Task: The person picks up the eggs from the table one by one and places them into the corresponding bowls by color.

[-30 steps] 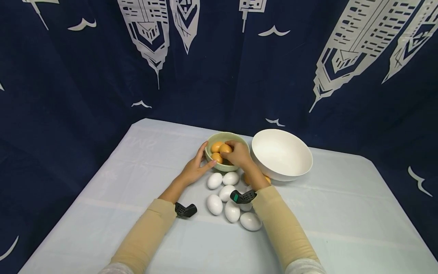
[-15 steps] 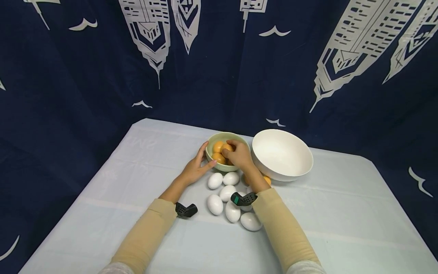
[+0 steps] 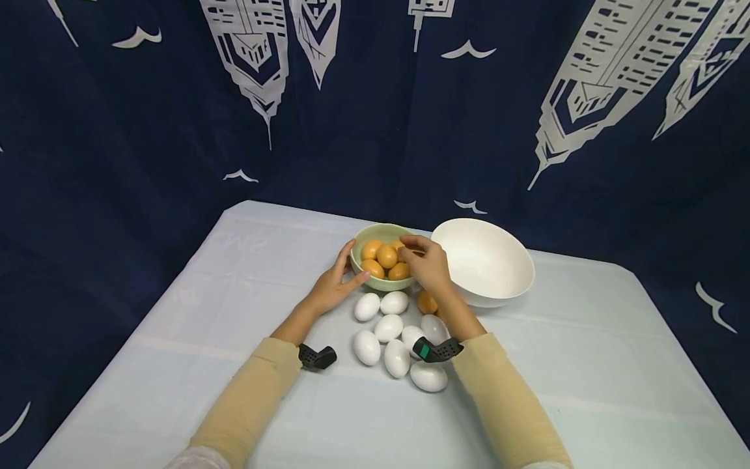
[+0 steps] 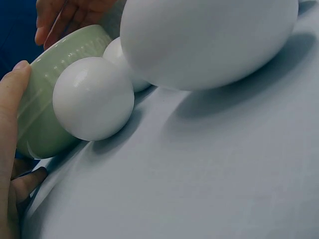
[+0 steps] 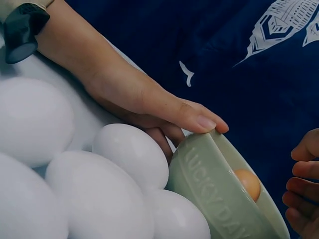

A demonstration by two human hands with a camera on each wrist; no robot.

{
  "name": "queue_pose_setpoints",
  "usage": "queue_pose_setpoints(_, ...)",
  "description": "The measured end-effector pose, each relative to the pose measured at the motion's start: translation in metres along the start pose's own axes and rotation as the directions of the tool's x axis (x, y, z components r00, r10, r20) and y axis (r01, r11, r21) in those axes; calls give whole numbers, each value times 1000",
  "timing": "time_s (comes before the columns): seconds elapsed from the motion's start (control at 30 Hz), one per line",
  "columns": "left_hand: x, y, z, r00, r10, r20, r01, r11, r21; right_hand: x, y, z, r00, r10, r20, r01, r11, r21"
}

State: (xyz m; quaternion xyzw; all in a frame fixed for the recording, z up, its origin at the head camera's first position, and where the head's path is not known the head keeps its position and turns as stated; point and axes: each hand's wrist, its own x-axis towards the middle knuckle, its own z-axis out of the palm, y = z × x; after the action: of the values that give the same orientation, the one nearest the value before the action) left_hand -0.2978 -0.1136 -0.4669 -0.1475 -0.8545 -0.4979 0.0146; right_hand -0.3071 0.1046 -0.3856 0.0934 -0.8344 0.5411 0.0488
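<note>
A green bowl [image 3: 381, 232] holds several orange-brown eggs [image 3: 387, 256]. My left hand [image 3: 331, 290] grips its left side, thumb at the near rim and fingers round the outer wall. In the right wrist view that thumb [image 5: 204, 122] lies on the rim, above raised lettering on the bowl's wall. Over the right rim is my right hand [image 3: 428, 264], its fingers loosely bent with nothing held. Beneath my right forearm, another brown egg [image 3: 426, 301] lies on the table, partly hidden.
Several white eggs [image 3: 388, 327] lie in a cluster on the white-covered table [image 3: 281, 260], just before the green bowl. A large white bowl [image 3: 492, 260] stands close on the right, partly behind my right hand. A dark blue printed cloth [image 3: 363, 150] hangs behind the table.
My right hand has let go of a brown egg in the green bowl and moved right, toward the rim. More eggs show inside. My left hand stays on the bowl.
</note>
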Motion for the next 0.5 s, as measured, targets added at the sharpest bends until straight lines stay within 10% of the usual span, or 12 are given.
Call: queue_pose_setpoints(0.5,0,0,1,1000,0,-3,0,1000,-8,-28,4,-25,999,-2,32,2,1000,18)
